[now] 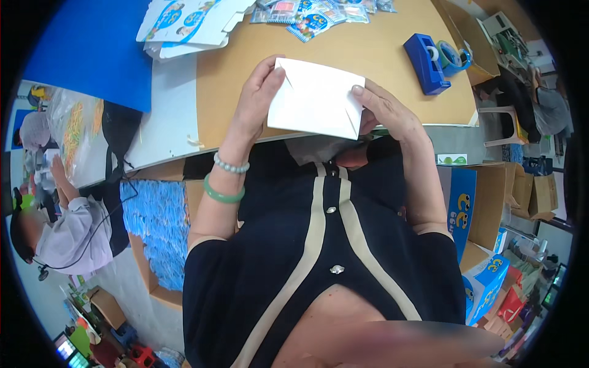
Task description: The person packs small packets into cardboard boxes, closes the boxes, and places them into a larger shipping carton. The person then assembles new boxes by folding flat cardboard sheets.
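A small white folded carton (316,101) is held up between both hands, over the front edge of the table. My left hand (261,92) grips its left side, thumb on the face towards me. On the right side my right hand (389,110) pinches it, thumb near the upper corner and the other fingers behind, partly hidden. Diagonal fold lines show at both ends of the carton. Beyond it lie a stack of flat white and blue printed cartons (184,24) and several small blue and clear packets (313,18).
A blue tape dispenser (426,64) and tape rolls (451,58) stand on the tan tabletop (233,92) at right. A blue panel (92,49) covers the far left. Below left, a box holds blue packets (156,227). Printed cartons (485,288) stand at lower right. Other people work on both sides.
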Demonstrator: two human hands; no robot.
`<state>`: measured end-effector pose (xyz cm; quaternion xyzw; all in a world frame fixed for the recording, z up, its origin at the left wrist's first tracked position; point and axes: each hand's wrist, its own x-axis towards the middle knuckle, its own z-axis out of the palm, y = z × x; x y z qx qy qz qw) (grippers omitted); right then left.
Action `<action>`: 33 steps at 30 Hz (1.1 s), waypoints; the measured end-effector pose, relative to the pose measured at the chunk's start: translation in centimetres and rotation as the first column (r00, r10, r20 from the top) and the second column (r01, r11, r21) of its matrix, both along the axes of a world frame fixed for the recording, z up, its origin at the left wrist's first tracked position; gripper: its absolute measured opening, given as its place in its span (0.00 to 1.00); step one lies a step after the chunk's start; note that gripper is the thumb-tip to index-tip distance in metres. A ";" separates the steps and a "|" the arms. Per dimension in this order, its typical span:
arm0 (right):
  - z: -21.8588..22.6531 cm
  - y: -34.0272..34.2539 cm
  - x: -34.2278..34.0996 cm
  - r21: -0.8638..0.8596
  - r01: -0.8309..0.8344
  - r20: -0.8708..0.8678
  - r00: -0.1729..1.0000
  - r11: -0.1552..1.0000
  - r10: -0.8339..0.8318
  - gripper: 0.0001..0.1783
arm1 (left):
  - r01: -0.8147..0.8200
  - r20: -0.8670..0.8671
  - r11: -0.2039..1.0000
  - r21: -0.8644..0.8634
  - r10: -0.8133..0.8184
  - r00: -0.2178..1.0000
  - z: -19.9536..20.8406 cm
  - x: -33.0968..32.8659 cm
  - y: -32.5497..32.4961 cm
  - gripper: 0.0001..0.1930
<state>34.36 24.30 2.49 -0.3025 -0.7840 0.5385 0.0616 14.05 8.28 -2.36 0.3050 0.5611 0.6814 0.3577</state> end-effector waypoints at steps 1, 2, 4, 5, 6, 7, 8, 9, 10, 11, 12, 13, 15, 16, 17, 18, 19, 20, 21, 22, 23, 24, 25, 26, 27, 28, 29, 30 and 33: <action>0.1 -0.5 0.2 -0.118 0.036 -0.070 0.997 0.992 -0.045 0.26 | -0.011 0.024 0.999 0.043 0.010 1.000 0.5 0.7 -0.3 0.24; 0.2 -0.7 0.2 -0.237 0.060 -0.135 0.986 0.970 -0.094 0.24 | -0.006 0.017 0.999 0.050 0.005 1.000 1.7 1.2 -0.6 0.24; 0.9 -0.6 0.0 -0.185 0.000 -0.274 0.960 0.983 -0.052 0.23 | -0.008 -0.423 0.937 0.350 0.166 0.891 4.9 2.2 -1.4 0.22; 1.3 -0.5 -0.2 -0.133 -0.057 -0.401 0.916 0.990 -0.002 0.21 | -0.010 -0.425 0.936 0.351 0.169 0.889 5.8 2.4 -1.9 0.22; 1.4 -0.4 -0.3 -0.076 -0.106 -0.519 0.853 0.991 0.051 0.20 | 0.044 -0.736 0.960 0.276 0.182 0.652 6.5 2.2 -2.7 0.22; 0.9 -0.3 -0.4 -0.079 -0.100 -0.519 0.854 0.992 0.044 0.20 | 0.073 -0.935 0.981 0.182 0.150 0.321 7.1 1.9 -3.3 0.23; -0.3 0.0 -0.7 0.001 -0.084 -0.502 0.862 0.996 0.073 0.20 | 0.065 -0.995 0.994 0.084 0.088 -0.057 7.4 1.7 -3.9 0.24; -1.8 0.2 -1.2 0.083 -0.082 -0.486 0.867 0.993 0.112 0.20 | 0.058 -0.995 0.995 0.081 0.085 -0.061 6.8 1.7 -4.7 0.24; -2.9 0.4 -1.8 0.167 -0.079 -0.466 0.872 0.983 0.149 0.20 | 0.041 -0.997 0.999 -0.031 -0.028 -0.066 5.4 1.5 -5.5 0.23; -3.7 0.5 -2.2 0.166 -0.083 -0.469 0.870 0.983 0.152 0.20 | 0.024 -0.988 0.990 -0.142 -0.140 -0.068 3.8 1.2 -6.1 0.22; -4.7 0.4 -2.4 0.018 -0.094 -0.408 0.908 0.995 0.093 0.19 | 0.009 -0.965 0.967 -0.254 -0.253 -0.065 3.0 1.1 -6.4 0.21; -5.5 0.4 -2.7 -0.130 -0.092 -0.334 0.941 0.987 0.044 0.19 | 0.007 -0.964 0.966 -0.257 -0.256 -0.064 2.4 0.9 -6.5 0.21; -6.3 0.5 -3.5 -0.276 -0.074 -0.247 0.969 0.958 0.004 0.19 | -0.098 -0.999 0.995 -0.028 -0.030 -0.021 1.7 0.8 -6.3 0.18; -6.6 0.6 -4.3 -0.222 -0.059 -0.286 0.958 0.973 -0.007 0.19 | -0.154 -0.996 0.984 0.086 0.086 -0.007 1.4 0.8 -6.1 0.16; -6.8 0.7 -5.3 -0.167 -0.042 -0.326 0.945 0.985 -0.015 0.19 | -0.154 -0.996 0.984 0.086 0.086 -0.003 1.0 0.8 -6.0 0.16; -6.8 0.8 -6.4 -0.108 -0.026 -0.367 0.930 0.994 -0.015 0.19 | -0.193 -0.997 0.978 0.078 0.075 -0.020 0.6 0.5 -5.6 0.14; -6.6 0.7 -7.4 -0.103 -0.030 -0.366 0.931 0.994 -0.010 0.19 | -0.233 -0.997 0.970 0.072 0.065 -0.036 0.2 0.2 -5.3 0.13; -6.4 0.5 -8.5 -0.061 -0.110 -0.361 0.929 0.992 0.080 0.20 | -0.273 -0.997 0.960 0.067 0.055 -0.053 0.1 -0.2 -5.1 0.11; -6.3 0.3 -9.3 -0.026 -0.181 -0.350 0.923 0.983 0.161 0.21 | -0.271 -0.997 0.960 0.067 0.056 -0.050 0.1 -0.4 -5.2 0.11; -6.2 0.4 -10.0 0.008 -0.253 -0.336 0.910 0.967 0.241 0.23 | -0.336 -0.997 0.942 0.020 -0.005 -0.073 0.3 -0.6 -5.7 0.10; -5.6 1.0 -10.6 0.010 -0.254 -0.334 0.911 0.967 0.242 0.23 | -0.401 -0.993 0.916 -0.025 -0.068 -0.093 0.4 -0.7 -6.4 0.10; -4.8 2.0 -11.8 0.046 -0.216 -0.166 0.961 0.975 0.221 0.24 | -0.473 -0.985 0.879 -0.065 -0.133 -0.111 0.5 -1.0 -6.9 0.10; -4.4 3.2 -12.9 0.091 -0.181 0.008 0.983 0.979 0.181 0.26 | -0.477 -0.985 0.877 -0.063 -0.130 -0.111 0.5 -1.2 -7.2 0.10; -4.6 4.9 -14.7 0.337 -0.159 -0.052 0.981 0.928 0.187 0.28 | -0.526 -0.985 0.849 -0.057 -0.135 -0.111 0.4 -1.5 -7.5 0.09; -5.0 6.7 -16.4 0.558 -0.112 -0.109 0.973 0.822 0.206 0.31 | -0.572 -0.984 0.818 -0.055 -0.143 -0.110 0.4 -1.5 -7.7 0.09; -5.6 7.7 -18.1 0.559 -0.114 -0.108 0.972 0.822 0.208 0.31 | -0.616 -0.983 0.786 -0.051 -0.150 -0.110 0.3 -1.6 -7.9 0.09; -6.2 8.4 -20.0 0.753 -0.045 -0.049 0.991 0.656 0.124 0.30 | -0.612 -0.982 0.789 -0.048 -0.148 -0.114 0.3 -1.8 -7.7 0.09; -6.5 8.4 -21.3 0.900 -0.005 -0.011 0.999 0.437 0.034 0.30 | -0.607 -0.982 0.794 -0.026 -0.135 -0.135 0.1 -2.1 -7.5 0.09; -7.7 8.4 -22.3 0.913 -0.089 0.112 0.993 0.398 -0.034 0.29 | -0.596 -0.979 0.803 0.011 -0.112 -0.169 -0.2 -2.8 -7.2 0.07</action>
